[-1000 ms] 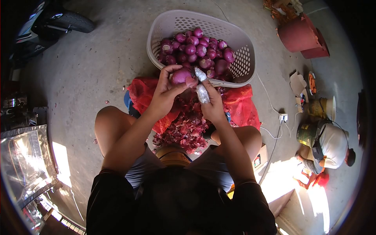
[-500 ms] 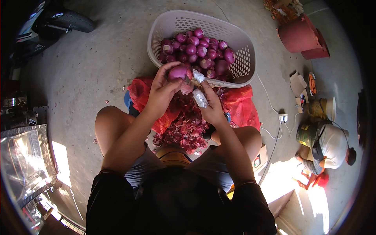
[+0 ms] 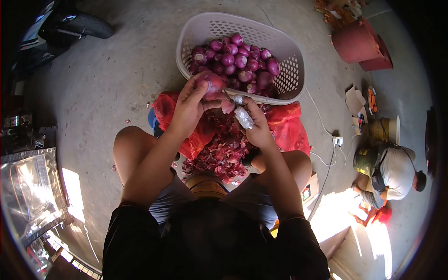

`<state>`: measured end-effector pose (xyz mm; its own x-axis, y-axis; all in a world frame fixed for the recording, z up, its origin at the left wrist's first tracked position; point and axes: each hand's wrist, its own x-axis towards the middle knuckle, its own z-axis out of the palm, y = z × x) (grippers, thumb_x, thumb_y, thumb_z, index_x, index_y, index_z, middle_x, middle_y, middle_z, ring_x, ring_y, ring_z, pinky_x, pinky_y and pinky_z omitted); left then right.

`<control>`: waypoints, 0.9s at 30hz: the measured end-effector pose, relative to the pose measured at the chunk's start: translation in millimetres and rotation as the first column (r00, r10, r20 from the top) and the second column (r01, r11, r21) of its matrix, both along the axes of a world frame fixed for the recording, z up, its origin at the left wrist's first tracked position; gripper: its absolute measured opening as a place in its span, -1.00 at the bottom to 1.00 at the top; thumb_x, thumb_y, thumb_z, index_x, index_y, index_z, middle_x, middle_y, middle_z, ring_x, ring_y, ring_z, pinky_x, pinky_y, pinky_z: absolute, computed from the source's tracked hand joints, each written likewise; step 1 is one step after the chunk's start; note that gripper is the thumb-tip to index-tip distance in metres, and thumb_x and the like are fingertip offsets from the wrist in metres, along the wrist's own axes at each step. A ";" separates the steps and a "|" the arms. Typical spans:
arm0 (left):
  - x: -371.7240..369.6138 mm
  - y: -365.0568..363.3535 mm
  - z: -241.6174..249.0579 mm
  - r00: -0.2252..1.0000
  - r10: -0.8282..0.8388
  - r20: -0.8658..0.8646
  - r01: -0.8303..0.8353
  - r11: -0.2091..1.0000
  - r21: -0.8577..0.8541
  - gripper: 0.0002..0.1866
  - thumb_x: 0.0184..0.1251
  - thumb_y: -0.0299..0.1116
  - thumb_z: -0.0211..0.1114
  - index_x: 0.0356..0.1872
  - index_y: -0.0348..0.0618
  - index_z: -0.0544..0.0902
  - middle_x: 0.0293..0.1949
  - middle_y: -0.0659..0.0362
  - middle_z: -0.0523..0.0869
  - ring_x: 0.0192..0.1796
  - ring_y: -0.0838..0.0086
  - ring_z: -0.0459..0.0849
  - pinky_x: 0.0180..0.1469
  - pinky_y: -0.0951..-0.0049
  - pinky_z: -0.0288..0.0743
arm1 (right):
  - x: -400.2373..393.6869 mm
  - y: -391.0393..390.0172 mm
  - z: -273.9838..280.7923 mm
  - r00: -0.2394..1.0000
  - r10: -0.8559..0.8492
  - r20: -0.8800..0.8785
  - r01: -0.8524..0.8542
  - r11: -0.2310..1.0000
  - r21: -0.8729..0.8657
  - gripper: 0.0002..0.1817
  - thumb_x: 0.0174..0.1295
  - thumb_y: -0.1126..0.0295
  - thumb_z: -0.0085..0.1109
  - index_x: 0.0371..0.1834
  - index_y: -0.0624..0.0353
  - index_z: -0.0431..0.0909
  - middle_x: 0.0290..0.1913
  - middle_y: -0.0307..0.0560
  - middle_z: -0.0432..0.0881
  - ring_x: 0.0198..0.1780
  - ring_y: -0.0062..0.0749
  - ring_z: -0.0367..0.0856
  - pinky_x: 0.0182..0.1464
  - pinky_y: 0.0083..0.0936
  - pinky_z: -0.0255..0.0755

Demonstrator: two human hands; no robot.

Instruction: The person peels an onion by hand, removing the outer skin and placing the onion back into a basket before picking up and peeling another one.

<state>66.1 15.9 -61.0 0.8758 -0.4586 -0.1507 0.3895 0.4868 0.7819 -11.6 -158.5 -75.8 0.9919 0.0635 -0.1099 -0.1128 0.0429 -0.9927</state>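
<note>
A red onion [image 3: 213,85] is gripped in my left hand [image 3: 190,103], just over the near rim of the grey basket [image 3: 185,37]. Several peeled purple onions [image 3: 228,59] lie in that basket. My right hand [image 3: 255,125] is closed just right of the onion, with silvery wrapping on its thumb and index finger. A loose piece of skin [image 3: 227,106] hangs between the two hands, and a thin dark tip shows by the wrapped fingers; what it belongs to is hidden. Below them, onion skins [image 3: 217,156] are heaped on red mesh sacks [image 3: 287,128].
At the right, another person [image 3: 394,172] bends forward near a yellow bucket [image 3: 392,129]. A red tub [image 3: 357,42] stands at the upper right. A white power socket [image 3: 337,140] with cables lies on the floor. A motorcycle wheel [image 3: 88,25] is at the upper left.
The onion has turned in my left hand. My right hand has moved slightly down and right, its wrapped fingers are closer together, and the loose skin has shifted right.
</note>
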 end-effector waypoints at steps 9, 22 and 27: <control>0.4 -1.2 -1.3 0.981 0.043 0.191 -0.087 0.968 0.233 -0.58 0.31 -0.34 0.20 0.17 -0.17 0.41 -0.03 0.19 0.58 -0.03 0.55 0.57 -0.04 0.53 0.49 | 0.7 1.3 -0.1 0.994 0.092 0.051 -0.082 0.982 -0.169 -0.62 0.25 0.51 0.03 0.15 0.25 0.33 -0.09 -0.11 0.54 -0.05 -0.51 0.49 0.05 -0.58 0.32; 5.8 2.6 -11.0 0.992 0.121 0.031 -0.125 0.979 0.160 -0.54 0.30 -0.17 0.22 0.11 -0.23 0.45 -0.08 0.18 0.61 -0.14 0.59 0.59 -0.12 0.53 0.51 | -0.7 -2.0 -15.6 0.993 0.100 -0.058 -0.108 0.983 -0.146 -0.55 0.20 0.57 -0.03 0.21 0.25 0.30 0.06 -0.01 0.50 0.10 -0.37 0.46 0.18 -0.51 0.26; 9.0 6.1 -12.8 0.989 -0.012 -0.145 0.020 0.998 0.053 -0.53 0.39 -0.01 0.00 0.01 -0.24 0.48 -0.19 0.15 0.62 -0.31 0.49 0.57 -0.26 0.46 0.46 | -1.7 -0.7 -9.0 0.992 0.110 -0.055 -0.115 0.988 -0.100 -0.59 0.23 0.53 0.01 0.17 0.27 0.32 0.02 -0.04 0.52 0.05 -0.42 0.47 0.14 -0.54 0.28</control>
